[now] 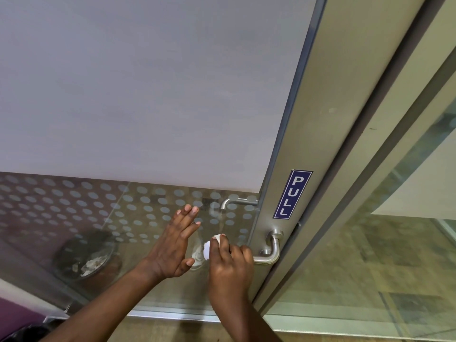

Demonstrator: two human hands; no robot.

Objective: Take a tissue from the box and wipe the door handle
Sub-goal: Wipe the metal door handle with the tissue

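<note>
A brushed-metal lever door handle is fixed to the grey door frame below a blue PULL sign. My right hand is wrapped around the free end of the lever with a crumpled white tissue inside its fingers; the tissue shows at the hand's left side. My left hand is flat and open, its fingers spread against the glass door panel just left of the right hand. The tissue box is out of view.
The glass door has a frosted upper part and a dotted band. A second handle shows through the glass. A round bin with paper scraps stands behind the glass, low left. A glass side panel is at the right.
</note>
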